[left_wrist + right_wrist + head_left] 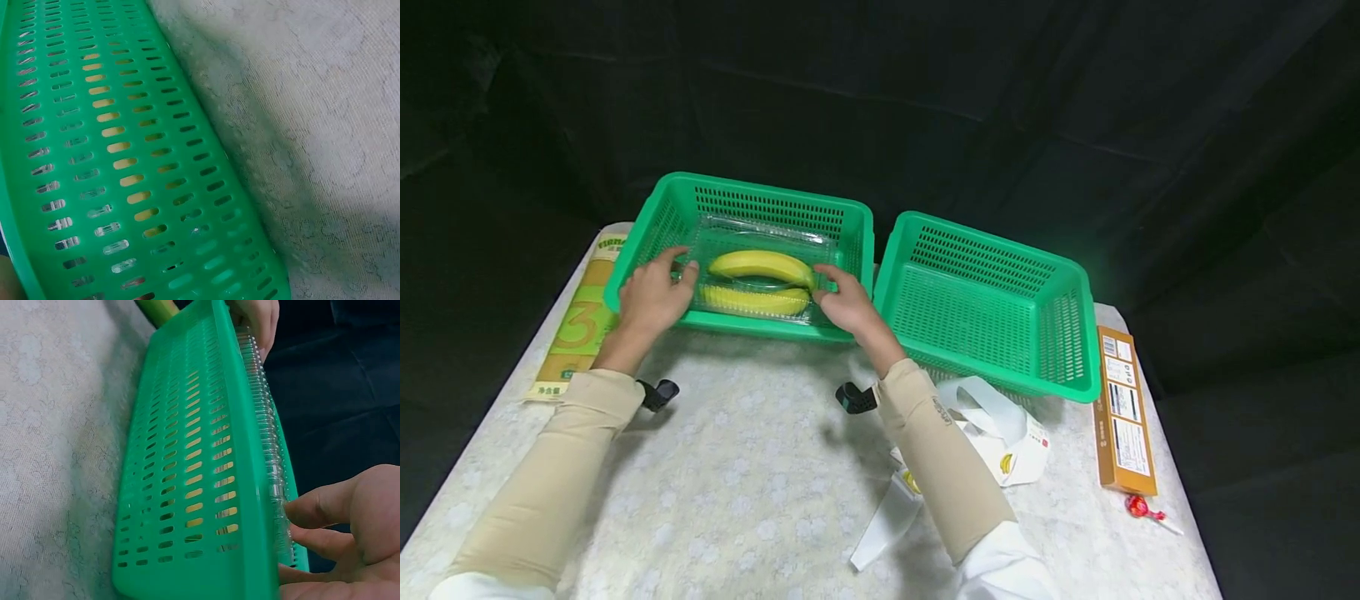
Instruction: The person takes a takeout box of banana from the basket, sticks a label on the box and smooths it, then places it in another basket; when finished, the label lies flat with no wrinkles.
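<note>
A clear plastic box (767, 231) with two bananas (763, 265) inside lies in the left green basket (730, 327). My left hand (657, 293) grips the box's left end, thumb and fingers at its edge. At the opposite end, my right hand (850, 307) pinches it. In the right wrist view the ribbed edge of the box (269, 431) shows just above the basket rim, with the thumb and fingers of the right hand (369, 531) against it. The left wrist view shows mostly the basket's slotted wall (112, 156), yellow showing through it.
A second green basket (970, 321) stands to the right. Below it lies a white carton with a banana picture (1026, 454). At the right edge are an orange box (1123, 417) and a red lollipop (1138, 506). A green-and-tan package (576, 325) lies left.
</note>
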